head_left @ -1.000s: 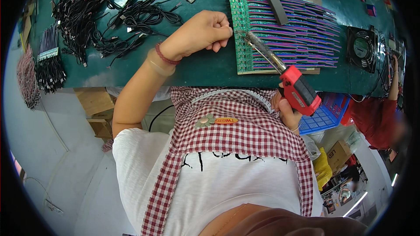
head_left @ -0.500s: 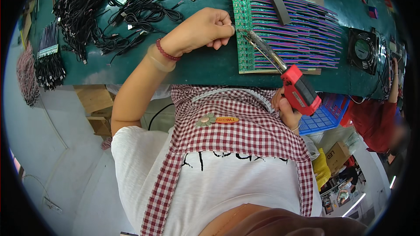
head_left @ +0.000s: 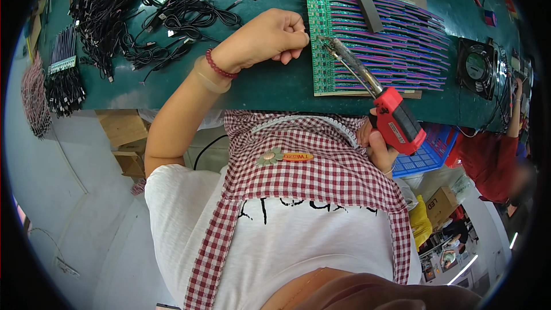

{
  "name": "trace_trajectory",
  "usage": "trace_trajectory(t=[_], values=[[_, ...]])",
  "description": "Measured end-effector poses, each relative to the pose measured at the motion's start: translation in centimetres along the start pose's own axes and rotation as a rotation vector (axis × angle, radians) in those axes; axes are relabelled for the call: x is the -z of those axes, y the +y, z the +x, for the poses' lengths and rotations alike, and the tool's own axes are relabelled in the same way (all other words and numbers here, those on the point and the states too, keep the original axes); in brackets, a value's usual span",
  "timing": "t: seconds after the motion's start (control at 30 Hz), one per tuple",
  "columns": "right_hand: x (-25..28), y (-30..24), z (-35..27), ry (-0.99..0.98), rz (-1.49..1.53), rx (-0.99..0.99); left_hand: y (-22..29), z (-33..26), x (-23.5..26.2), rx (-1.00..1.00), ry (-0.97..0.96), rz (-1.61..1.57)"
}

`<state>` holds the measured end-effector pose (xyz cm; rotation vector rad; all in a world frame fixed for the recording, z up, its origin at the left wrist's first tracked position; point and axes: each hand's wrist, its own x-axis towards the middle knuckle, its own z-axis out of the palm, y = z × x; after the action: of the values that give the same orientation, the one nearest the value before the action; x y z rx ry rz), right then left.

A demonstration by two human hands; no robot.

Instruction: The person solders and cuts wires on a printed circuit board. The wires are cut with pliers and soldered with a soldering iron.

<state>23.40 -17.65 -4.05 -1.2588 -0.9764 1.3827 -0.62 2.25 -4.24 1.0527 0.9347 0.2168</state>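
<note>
My left hand [head_left: 276,37] is closed in a pinch beside the left edge of a green circuit board panel [head_left: 319,69]; what its fingertips hold, if anything, is too small to make out. In my right hand [head_left: 377,144] is a red and black soldering gun [head_left: 397,119], gripped by its handle near the table's front edge. Its metal barrel slants up and left across the panel, with the tip over the left strip of boards, near my left fingertips. Whether the tip touches the board I cannot tell. Rows of multicoloured wires [head_left: 396,40] run rightward from the boards.
A grey curved strip [head_left: 363,0] lies across the wires. Black USB cables [head_left: 172,20] heap at the left, beside a wired board bundle [head_left: 62,66]. At the right stand a black fan [head_left: 477,66] and, below table level, a blue basket [head_left: 422,158]. A person in red [head_left: 488,161] is nearby.
The soldering gun has shifted slightly to the right, its tip moving from the panel's left edge further onto the boards. My left hand stays almost still.
</note>
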Motion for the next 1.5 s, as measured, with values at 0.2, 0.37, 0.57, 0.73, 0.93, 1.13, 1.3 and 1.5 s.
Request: trace_trajectory(t=[0.2,0.37,0.57,0.73,0.93,1.13,1.3,1.5], values=[[0.0,-0.1,0.2,-0.005,0.006,-0.081,-0.1,0.0,-0.1,-0.009,0.010,-0.004],[0.1,0.7,-0.6,0.000,-0.010,-0.025,0.0,0.1,-0.1,-0.006,0.033,-0.020],[-0.6,-1.2,0.6,0.028,0.115,0.031,0.1,0.0,-0.1,0.001,0.024,-0.021],[-0.2,-1.4,0.8,0.002,0.098,0.049,0.1,0.1,0.1,-0.005,0.019,0.019],[-0.6,-1.7,1.3,0.095,0.092,0.095,0.8,-0.7,0.2,-0.008,0.022,0.139],[0.1,-2.2,2.0,0.155,0.088,0.178,6.4,1.0,3.9,-0.423,0.683,0.972],[-0.1,-2.8,2.6,0.115,0.143,0.227,5.9,4.9,7.9,-0.718,1.045,1.486],[0.1,-3.5,2.6,0.189,0.157,0.264,6.8,5.1,7.6,-0.612,0.883,1.365]])
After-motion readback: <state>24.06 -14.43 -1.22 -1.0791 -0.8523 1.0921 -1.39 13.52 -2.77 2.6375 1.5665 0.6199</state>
